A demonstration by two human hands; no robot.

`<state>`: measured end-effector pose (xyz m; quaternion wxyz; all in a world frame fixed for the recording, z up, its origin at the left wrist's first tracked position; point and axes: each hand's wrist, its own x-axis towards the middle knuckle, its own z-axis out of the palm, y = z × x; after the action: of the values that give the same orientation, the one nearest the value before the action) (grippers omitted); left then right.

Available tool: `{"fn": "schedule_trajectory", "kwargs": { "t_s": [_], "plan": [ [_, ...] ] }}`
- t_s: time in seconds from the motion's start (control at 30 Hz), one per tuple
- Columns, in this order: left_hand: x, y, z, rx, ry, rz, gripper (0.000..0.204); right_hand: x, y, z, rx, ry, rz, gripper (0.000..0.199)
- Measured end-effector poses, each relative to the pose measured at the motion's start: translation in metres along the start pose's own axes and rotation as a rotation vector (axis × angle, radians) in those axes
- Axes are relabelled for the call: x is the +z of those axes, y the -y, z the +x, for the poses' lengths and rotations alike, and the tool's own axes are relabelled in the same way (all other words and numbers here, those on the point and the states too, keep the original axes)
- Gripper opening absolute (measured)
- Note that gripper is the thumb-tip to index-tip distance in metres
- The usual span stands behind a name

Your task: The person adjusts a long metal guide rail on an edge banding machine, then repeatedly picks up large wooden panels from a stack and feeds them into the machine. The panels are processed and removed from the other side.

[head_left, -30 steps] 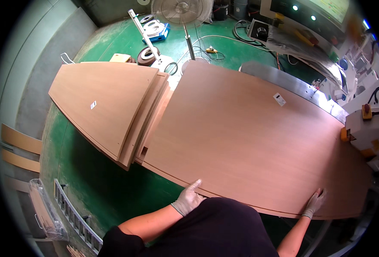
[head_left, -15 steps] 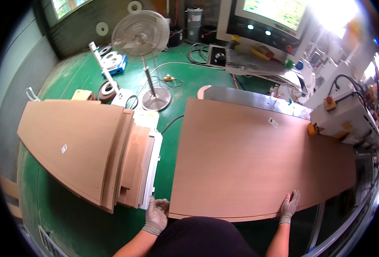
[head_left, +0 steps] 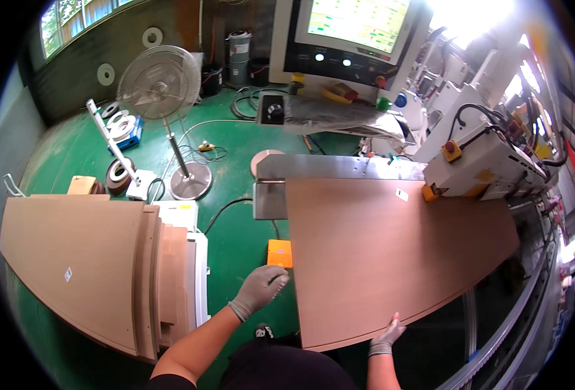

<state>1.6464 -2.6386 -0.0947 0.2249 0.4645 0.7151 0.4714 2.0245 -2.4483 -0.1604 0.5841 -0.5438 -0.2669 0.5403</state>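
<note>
A large brown board (head_left: 398, 260) with a curved near right edge and a small white label lies flat at the machine. My right hand (head_left: 386, 335), in a pale glove, grips the board's near edge, with the thumb at the top face. My left hand (head_left: 260, 288), gloved too, is raised beside the board's left edge, its fingers loosely bent and nothing visible in them. Beyond the left hand is an orange box (head_left: 279, 253) low by the board. At the board's far side runs a metal plate (head_left: 339, 166).
A stack of similar brown boards (head_left: 73, 260) stands at the left. Behind it are a pedestal fan (head_left: 159, 84) and tape rolls (head_left: 119, 174). A machine head (head_left: 489, 166) with cables overhangs the board's right part. A screen (head_left: 359, 23) stands at the back. Metal rails (head_left: 502, 344) run at lower right.
The board has shifted right along the metal plate, baring the plate's left end and the orange box. My left hand has risen from the board's near left corner. The view has turned right.
</note>
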Motion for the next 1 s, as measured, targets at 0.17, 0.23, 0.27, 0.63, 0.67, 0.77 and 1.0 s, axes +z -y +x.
{"fn": "schedule_trajectory", "kwargs": {
  "t_s": [0.17,0.23,0.27,0.63,0.67,0.77,1.0],
  "plan": [
    [0.056,-0.017,0.087,0.214,0.087,0.376,0.053,-0.014,-0.012,0.012,0.340,0.150,0.148,0.068],
    [0.074,-0.007,0.133,0.239,0.167,0.475,0.061,-0.023,-0.011,0.032,0.371,0.189,0.196,0.068],
    [0.081,-0.001,0.155,0.217,0.193,0.535,0.063,-0.029,-0.010,0.043,0.385,0.207,0.224,0.067],
    [0.150,0.019,0.367,0.234,0.185,0.778,0.074,-0.050,0.042,0.158,0.451,0.074,0.315,0.063],
    [0.158,0.019,0.382,0.242,0.142,0.790,0.074,-0.046,0.049,0.165,0.452,0.054,0.305,0.063],
    [0.174,0.016,0.419,0.249,0.063,0.814,0.074,-0.030,0.069,0.180,0.458,-0.003,0.264,0.062],
    [0.180,0.010,0.436,0.253,0.071,0.867,0.078,-0.077,0.075,0.251,0.359,-0.099,0.112,0.061]
  ]
}}
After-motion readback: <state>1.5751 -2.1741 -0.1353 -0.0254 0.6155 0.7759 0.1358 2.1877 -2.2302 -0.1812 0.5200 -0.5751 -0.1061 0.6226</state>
